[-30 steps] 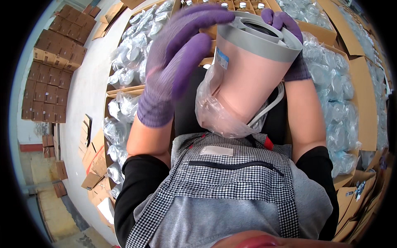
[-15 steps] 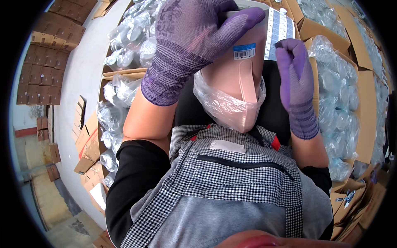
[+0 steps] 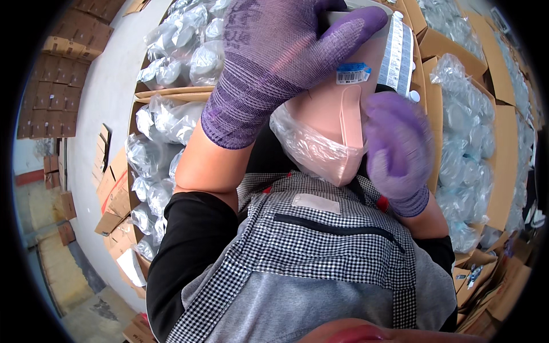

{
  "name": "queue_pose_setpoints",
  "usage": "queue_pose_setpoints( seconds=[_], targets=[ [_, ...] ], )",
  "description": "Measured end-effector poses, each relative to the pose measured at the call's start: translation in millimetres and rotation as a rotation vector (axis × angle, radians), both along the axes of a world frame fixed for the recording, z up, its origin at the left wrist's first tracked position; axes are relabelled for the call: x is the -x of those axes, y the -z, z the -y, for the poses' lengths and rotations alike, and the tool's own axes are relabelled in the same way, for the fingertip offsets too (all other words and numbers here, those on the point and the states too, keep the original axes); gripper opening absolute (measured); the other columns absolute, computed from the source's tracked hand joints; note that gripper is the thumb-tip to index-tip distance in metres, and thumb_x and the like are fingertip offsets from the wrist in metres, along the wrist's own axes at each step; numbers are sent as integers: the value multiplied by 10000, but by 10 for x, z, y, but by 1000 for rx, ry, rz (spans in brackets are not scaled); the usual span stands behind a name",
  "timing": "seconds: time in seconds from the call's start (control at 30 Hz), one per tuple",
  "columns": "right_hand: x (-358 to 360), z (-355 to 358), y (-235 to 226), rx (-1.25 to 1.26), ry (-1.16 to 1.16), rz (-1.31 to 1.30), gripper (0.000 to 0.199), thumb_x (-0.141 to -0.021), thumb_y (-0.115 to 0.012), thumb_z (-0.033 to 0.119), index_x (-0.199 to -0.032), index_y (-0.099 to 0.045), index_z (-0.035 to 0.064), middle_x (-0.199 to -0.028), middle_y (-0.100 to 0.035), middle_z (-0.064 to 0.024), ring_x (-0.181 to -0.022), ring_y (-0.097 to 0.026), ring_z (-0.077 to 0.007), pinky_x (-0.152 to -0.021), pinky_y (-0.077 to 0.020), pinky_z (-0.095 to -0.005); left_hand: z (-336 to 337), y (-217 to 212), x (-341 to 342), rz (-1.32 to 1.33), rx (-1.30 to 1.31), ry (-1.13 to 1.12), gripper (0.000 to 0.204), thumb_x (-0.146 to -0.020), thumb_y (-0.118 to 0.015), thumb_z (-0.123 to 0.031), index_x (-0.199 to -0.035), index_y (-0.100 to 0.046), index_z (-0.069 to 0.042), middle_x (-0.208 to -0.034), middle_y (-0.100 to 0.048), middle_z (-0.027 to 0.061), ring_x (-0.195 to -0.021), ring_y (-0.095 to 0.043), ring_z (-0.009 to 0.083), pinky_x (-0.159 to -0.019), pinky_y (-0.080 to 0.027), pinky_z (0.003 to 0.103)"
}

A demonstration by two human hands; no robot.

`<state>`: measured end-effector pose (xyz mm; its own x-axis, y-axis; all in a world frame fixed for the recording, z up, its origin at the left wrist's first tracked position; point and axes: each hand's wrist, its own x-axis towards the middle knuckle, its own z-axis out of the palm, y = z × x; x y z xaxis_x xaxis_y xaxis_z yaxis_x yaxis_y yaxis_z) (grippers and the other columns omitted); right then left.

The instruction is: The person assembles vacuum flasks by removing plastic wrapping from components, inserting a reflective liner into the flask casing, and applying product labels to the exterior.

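Observation:
A pink plastic jug (image 3: 326, 108) with a moulded handle leans upright against my lap. Around its lower part sits a clear plastic bag (image 3: 300, 140). My left hand (image 3: 274, 68), in a purple knit glove, wraps over the jug's grey top, thumb stretched along its upper side. Below that thumb is a blue and white barcode label (image 3: 353, 73), its upper edge looking creased. My gloved right hand (image 3: 400, 143) is beside the jug's right side, smeared by motion; whether it touches the jug is unclear. A sheet of labels (image 3: 397, 57) lies beyond the jug.
Open cartons of bag-wrapped items stand to the left (image 3: 157, 148) and right (image 3: 463, 137). White-capped things (image 3: 413, 96) show beside the label sheet. Stacked brown boxes (image 3: 54, 86) are at the far left, flattened cardboard (image 3: 117, 183) on the floor nearer me.
My right hand has moved left, from apart to close beside the jug. The jug and my left hand have shifted slightly right. The label's upper edge now looks creased.

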<state>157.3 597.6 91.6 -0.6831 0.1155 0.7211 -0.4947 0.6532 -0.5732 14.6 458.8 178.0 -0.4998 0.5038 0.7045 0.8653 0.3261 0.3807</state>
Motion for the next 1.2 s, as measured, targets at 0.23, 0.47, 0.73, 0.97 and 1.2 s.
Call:
queue_pose_setpoints(
  seconds=[0.23, 0.47, 0.73, 0.97, 1.2],
  targets=[
    [258, 37, -221, 65, 177, 180, 172, -847, -783, 125, -938, -668, 35, -811, -601, -22, -646, -548, -106, -596, -467, -259, -3, 33, -27, -119, -30, -25, 290, -785, -769, -332, -706, -689, -65, -634, -595, 114, -630, -601, 305, -613, -477, 415],
    [266, 56, -319, 132, 79, 234, 77, -864, -739, 60, -885, -671, 31, -732, -576, -11, -629, -527, -93, -598, -454, -255, 37, 84, 8, -147, -71, -15, 313, -786, -770, -342, -693, -675, -58, -624, -580, 111, -630, -591, 311, -643, -476, 417],
    [192, 2, -156, 378, -11, 284, 216, -845, -744, 22, -1034, -640, 17, -859, -619, -13, -728, -544, -68, -650, -462, -239, 143, 76, 26, -183, -46, -12, 343, -800, -766, -361, -681, -663, -56, -644, -572, 115, -651, -570, 308, -662, -458, 417],
    [190, 18, -131, 248, 105, 279, 350, -811, -784, 9, -1115, -611, 27, -858, -602, -2, -703, -531, -38, -631, -444, -193, 145, 91, 23, -159, -75, 19, 356, -819, -745, -365, -682, -664, -46, -661, -590, 117, -676, -581, 306, -700, -475, 417],
    [199, -9, -297, 231, 13, 426, 185, -845, -741, -13, -1003, -649, 18, -841, -601, 9, -697, -534, -37, -643, -443, -195, 133, 156, 95, -193, -62, 5, 369, -830, -726, -374, -679, -675, -42, -662, -607, 122, -690, -599, 306, -720, -481, 420]
  ],
)
